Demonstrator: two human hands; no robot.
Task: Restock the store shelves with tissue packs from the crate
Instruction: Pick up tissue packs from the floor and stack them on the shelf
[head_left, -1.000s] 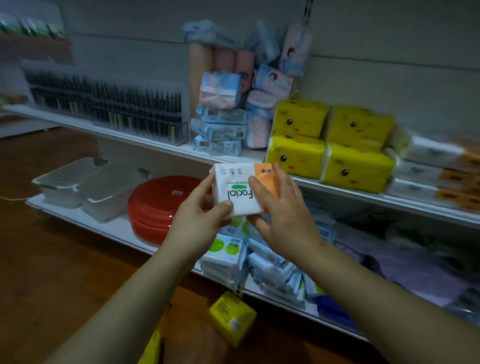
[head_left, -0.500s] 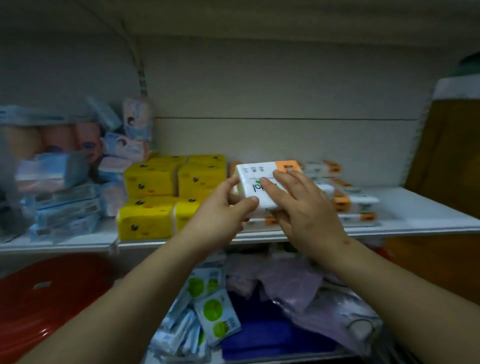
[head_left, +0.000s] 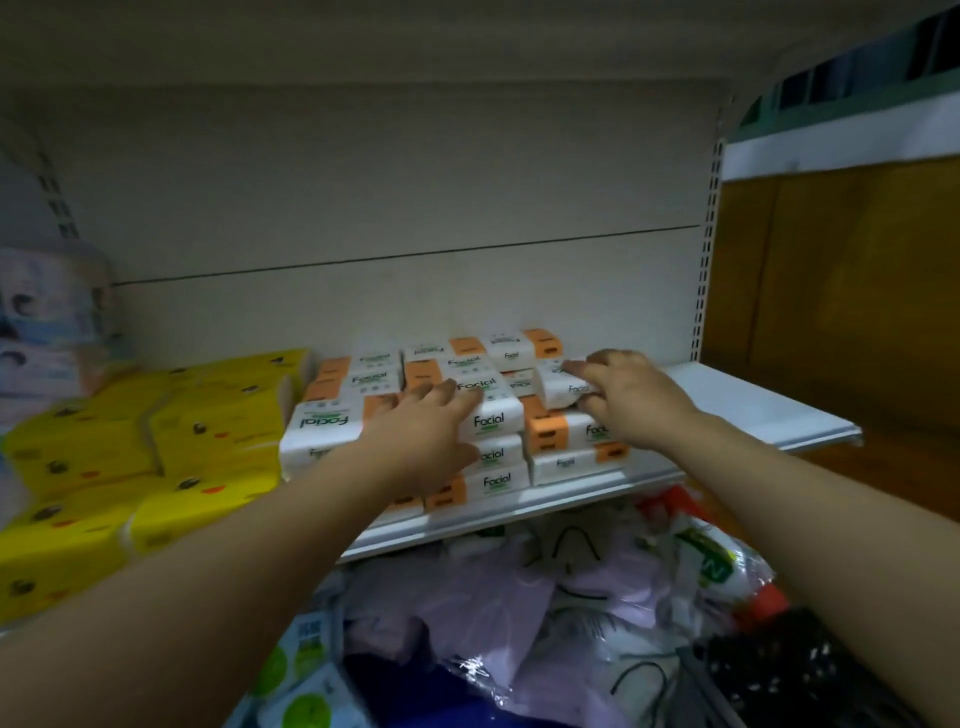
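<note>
Nearest, there's a jumble of plastic bags (head_left: 493, 597) down low. On the white shelf (head_left: 753, 410), the left hand (head_left: 415, 441) lies flat, fingers straight, on the Facial stack (head_left: 488, 421). The right hand (head_left: 628, 400) pinches the tissue pack (head_left: 558, 387) atop the stack's right side. Looks like the placing step; next, let go and square it up.

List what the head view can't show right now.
- Crate: out of frame.
- Right hand on top tissue pack: fingers cover it, so grip or press is unclear.
- Left hand: hides part of the Facial stack.
- Pastel packs, far left: blurred, cut by the edge.
- Lower shelf goods: too dark.
</note>
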